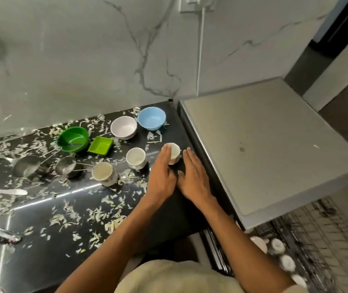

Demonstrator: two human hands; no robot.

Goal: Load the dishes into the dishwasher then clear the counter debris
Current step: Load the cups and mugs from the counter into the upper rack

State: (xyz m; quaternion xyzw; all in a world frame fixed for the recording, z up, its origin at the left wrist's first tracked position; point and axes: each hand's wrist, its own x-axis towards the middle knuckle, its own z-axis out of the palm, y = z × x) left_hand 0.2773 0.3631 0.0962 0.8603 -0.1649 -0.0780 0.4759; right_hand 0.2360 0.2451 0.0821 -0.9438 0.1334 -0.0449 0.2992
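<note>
Black counter (42,240) is lying strewn with pale shredded debris (97,214). Far left a butter knife (4,191) is lying flat, then two metal strainers (26,166) with wire handles. A green round bowl (73,139) is sitting just beside a green square dish (100,145). A beige cup (103,172) is standing in front of them, a white cup (136,158) further right. Behind, a pale pink bowl (124,126) and a blue bowl (151,118) are sitting near the marble wall. Left hand (161,172) is lying flat, fingers straight, fingertips touching the left side of a small white cup (174,152) near the counter's right edge. Right hand (194,176) is also flat with fingers straight, just beside the cup's right side; contact unclear. Neither is grasping. Right of the hands the dishwasher's grey top (264,140) is showing, with its wire rack (316,240) pulled out below, holding white cups (277,246).
</note>
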